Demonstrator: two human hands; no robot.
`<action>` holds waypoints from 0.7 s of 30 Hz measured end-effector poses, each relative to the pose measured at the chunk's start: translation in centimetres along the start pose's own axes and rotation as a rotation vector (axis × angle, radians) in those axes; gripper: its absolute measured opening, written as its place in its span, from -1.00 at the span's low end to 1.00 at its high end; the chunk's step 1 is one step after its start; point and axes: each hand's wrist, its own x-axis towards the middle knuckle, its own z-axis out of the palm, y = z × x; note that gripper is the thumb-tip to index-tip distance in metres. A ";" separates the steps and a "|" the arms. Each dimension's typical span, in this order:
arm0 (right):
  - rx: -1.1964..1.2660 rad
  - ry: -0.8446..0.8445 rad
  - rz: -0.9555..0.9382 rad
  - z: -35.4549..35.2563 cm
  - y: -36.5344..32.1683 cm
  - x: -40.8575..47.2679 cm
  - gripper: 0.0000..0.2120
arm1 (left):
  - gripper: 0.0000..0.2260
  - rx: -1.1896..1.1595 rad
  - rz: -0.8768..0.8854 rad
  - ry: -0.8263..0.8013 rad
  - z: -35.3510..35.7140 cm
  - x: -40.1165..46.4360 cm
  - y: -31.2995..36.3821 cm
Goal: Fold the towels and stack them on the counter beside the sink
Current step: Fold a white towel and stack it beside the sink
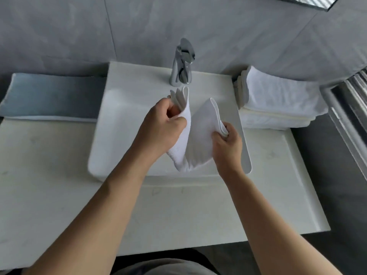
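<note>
A small white towel (200, 135) hangs folded in the air over the white sink (119, 120), sagging in a V between my hands. My left hand (160, 128) grips its left upper corners, whose layered edges stick up above my fingers. My right hand (226, 141) pinches the right upper corners. A stack of folded white towels (278, 100) lies on the counter right of the sink.
A chrome faucet (182, 64) stands behind the basin. A blue-grey folded cloth or mat (51, 96) lies on the counter to the left. The pale counter (49, 165) runs in front. A grey wall is behind, and a metal rack (349, 108) at the right.
</note>
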 end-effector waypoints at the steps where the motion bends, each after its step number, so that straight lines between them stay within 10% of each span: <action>1: 0.021 0.028 0.023 -0.7 0.2 0.5 -0.80 | -0.87 -0.004 0.001 -0.016 0.9 0.3 0.4; 21: 0.393 0.387 0.049 -22.4 2.5 28.8 -0.79 | -0.88 -0.392 -0.049 0.203 26.4 15.1 12.1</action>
